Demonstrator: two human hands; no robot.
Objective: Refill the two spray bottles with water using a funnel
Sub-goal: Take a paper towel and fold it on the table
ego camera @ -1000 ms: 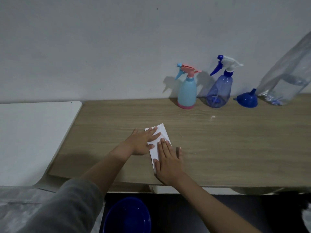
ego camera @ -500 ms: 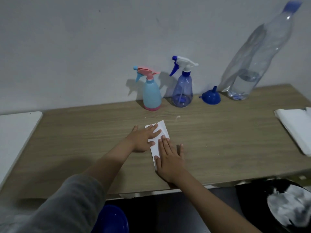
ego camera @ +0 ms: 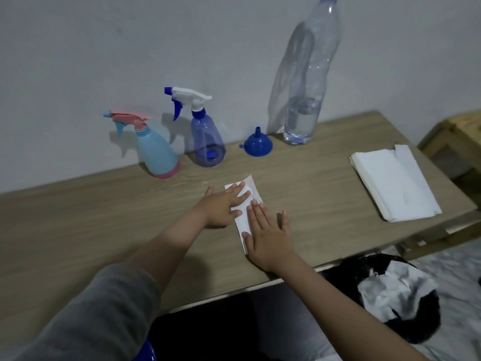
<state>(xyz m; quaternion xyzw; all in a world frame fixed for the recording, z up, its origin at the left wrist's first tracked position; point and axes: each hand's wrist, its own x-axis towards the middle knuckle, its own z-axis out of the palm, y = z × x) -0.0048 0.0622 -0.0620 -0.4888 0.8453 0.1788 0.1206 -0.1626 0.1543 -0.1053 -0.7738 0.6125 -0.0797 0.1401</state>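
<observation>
A person leans over a wooden surface (ego camera: pixel 325 178) set against a pale wall. Both hands lie flat, fingers straight, pressing on a small folded white paper (ego camera: pixel 243 217) in the middle of the surface, nearer its front edge. The left hand (ego camera: pixel 221 207) covers the paper's left side, with its fingers reaching toward the paper's far corner. The right hand (ego camera: pixel 268 238) covers the paper's near right part, thumb spread out to the side on the bare wood. Neither hand grasps anything. A grey sleeve (ego camera: pixel 91 316) covers the left upper arm.

Along the back edge, by the wall, stand the things for refilling. A light blue spray bottle (ego camera: pixel 156 149) with a pink trigger head is farthest left. Just beside it, to its right, is a see-through blue spray bottle (ego camera: pixel 207 142) with a white and blue trigger head. Both still wear their spray heads. Further right, a blue funnel (ego camera: pixel 258 143) sits upside down, spout pointing up. Near that is a tall clear plastic water bottle (ego camera: pixel 305 82) with a blue cap, holding water only in its lower part.

Near the right edge lies a stack of folded white paper towels (ego camera: pixel 393 183). Below the front edge on the right, a black bag (ego camera: pixel 406 300) holds crumpled white paper.
</observation>
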